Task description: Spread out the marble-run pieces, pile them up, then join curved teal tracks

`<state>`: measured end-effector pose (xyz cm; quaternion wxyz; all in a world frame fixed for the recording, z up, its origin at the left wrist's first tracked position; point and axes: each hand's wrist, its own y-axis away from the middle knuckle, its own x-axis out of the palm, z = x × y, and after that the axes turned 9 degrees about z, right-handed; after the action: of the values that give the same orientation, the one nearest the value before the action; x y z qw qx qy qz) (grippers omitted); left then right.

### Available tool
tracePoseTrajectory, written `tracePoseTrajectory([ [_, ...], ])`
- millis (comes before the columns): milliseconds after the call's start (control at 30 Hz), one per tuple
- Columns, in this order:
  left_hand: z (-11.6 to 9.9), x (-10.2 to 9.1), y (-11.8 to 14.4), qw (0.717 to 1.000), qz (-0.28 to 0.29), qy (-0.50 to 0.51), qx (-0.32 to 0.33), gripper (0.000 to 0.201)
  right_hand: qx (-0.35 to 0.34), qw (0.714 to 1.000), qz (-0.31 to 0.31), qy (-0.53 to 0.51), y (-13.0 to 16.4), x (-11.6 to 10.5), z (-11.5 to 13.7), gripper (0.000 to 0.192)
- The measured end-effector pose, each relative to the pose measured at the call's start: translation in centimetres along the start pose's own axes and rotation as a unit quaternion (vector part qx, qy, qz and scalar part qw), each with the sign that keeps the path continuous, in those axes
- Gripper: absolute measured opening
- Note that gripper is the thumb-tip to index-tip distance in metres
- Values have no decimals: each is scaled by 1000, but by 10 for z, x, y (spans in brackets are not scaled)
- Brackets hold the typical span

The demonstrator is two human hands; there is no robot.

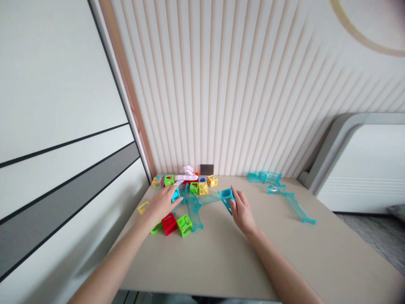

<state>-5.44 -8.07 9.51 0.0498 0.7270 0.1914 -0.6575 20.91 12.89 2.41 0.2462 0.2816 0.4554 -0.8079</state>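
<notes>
Teal track piece [226,195]: a translucent ramp end held at the fingertips of the right hand [243,211], near the middle of the table [221,257]. The fingers are curled closed on its right side, and the piece continues leftward into a teal ramp section [209,197] whose long axis runs roughly left to right, toward the other hand. The left hand [162,203] lies flat and mostly open, fingers stretched forward, its tips touching a small teal block [176,194]; whether it actually pinches that block cannot be told. The two hands thus stand at opposite ends of the same short run of track, the right being the nearer to the held end. A second teal ramp [193,213] slants toward the viewer between them. Just beside the left wrist sit a red cube [169,223] and a green cube [184,225]. Further back, against the ribbed wall [240,105], cluster yellow and green cubes [202,187]; well apart to the right lie loose teal tracks [286,196].
</notes>
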Motion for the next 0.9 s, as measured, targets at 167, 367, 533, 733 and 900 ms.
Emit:
tracePoseTrajectory([
  [167,-4,15,-29,995,71,-71,26,29,29,999,24,-14,-1,2,10,49],
  [367,-17,2,-28,997,34,-47,48,42,57,996,18,-61,0,0,12,53],
  [533,-72,-5,4,982,29,148,112,54,0,986,56,-156,-1,-3,42,56],
  [733,-112,-8,30,946,29,296,133,40,-125,946,214,-210,11,-10,80,60],
  [900,-93,-5,65,956,-16,275,105,40,-126,953,195,-195,17,-14,86,68],
])
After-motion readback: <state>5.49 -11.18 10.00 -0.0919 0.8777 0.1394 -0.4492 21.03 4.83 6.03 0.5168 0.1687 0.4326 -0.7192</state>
